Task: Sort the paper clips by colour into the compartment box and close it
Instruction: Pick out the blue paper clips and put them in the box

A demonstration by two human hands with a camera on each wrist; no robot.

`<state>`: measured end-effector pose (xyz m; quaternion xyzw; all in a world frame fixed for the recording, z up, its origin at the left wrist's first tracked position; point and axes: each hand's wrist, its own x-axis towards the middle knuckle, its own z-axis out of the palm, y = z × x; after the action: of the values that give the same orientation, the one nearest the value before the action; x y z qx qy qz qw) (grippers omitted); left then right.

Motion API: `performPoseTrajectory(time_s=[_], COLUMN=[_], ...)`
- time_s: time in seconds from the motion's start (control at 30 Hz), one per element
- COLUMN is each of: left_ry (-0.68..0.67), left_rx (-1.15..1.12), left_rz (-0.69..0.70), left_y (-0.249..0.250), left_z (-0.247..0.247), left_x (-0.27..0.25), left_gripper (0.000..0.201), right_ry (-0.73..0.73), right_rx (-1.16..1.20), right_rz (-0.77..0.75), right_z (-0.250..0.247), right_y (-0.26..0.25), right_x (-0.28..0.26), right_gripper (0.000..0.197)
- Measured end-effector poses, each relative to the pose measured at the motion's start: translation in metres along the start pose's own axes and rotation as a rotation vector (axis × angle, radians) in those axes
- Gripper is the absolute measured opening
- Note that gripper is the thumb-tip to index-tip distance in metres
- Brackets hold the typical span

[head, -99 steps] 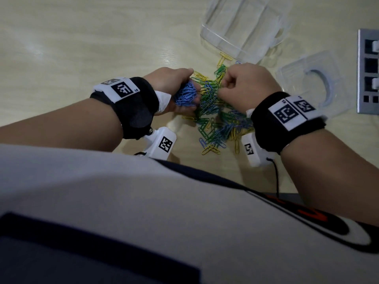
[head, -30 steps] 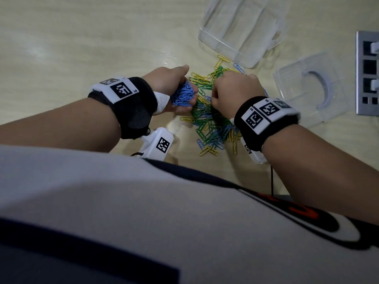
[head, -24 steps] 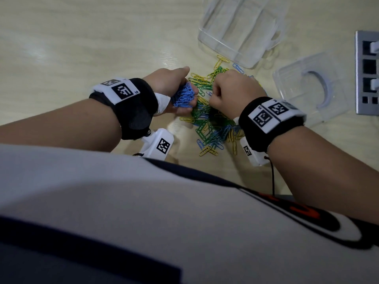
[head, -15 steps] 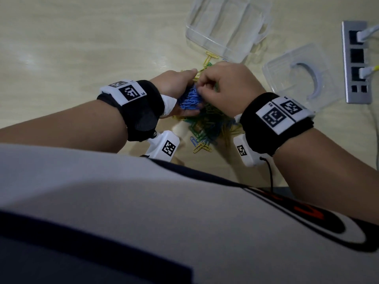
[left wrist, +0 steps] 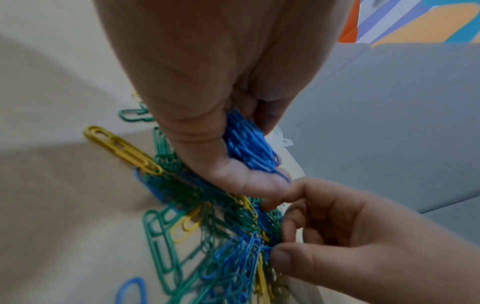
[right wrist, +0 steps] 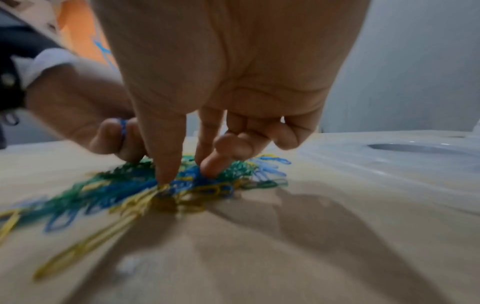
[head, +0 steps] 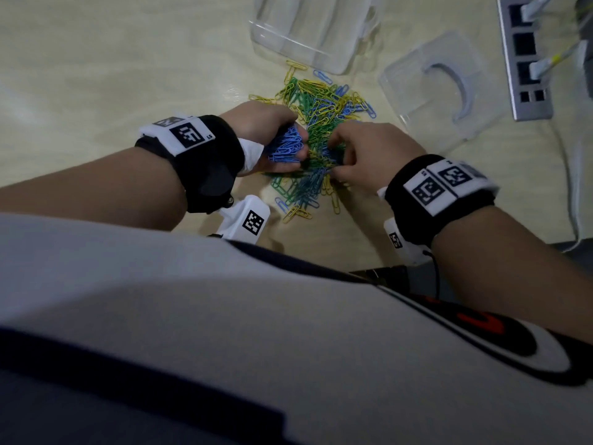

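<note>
Pale wood worktop [head: 96,75] — left hand [head: 263,130] grips blue clips [head: 285,149]; right hand [head: 369,155] pinches into mixed pile [head: 321,101].

The left wristband [head: 189,136] bears a square code marker and "L5"; nothing else is legible.

The compartment box [head: 309,25] runs off the head view's top edge.

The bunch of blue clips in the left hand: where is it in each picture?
Head: bunch of blue clips, left of centre, gripped in the left hand.
Left wrist: centre, under the fingers.
Right wrist: a blue sliver between fingers, left.
Shared landmark: mixed clip pile.
</note>
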<state>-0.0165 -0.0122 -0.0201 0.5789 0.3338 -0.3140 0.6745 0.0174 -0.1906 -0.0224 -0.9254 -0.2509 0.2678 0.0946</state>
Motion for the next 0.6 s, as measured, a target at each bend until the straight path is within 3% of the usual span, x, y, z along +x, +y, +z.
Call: performPoseTrajectory(time_s=[0.3,0.5,0.6], left_ry=[0.022,0.042,0.054], left_rx=[0.028,0.025,-0.034], left_rz=[0.008,-0.009,-0.002], left_y=[0.0,0.0,-0.001], left_z=[0.003,0.008,0.014], left_x=[-0.003,-0.004,-0.004], left_gripper=[0.04,0.042,0.034], right_ry=[0.174,0.341,0.331], right_rx=[-0.063,0.206,0.324], right_rz=[-0.002,-0.056,-0.156], right_z=[0.006,-0.008,-0.012], right_y=[0.004,0.009,-0.008], right_x=[0.007,0.002,0.0], right_gripper=[0.009,0.007,0.005])
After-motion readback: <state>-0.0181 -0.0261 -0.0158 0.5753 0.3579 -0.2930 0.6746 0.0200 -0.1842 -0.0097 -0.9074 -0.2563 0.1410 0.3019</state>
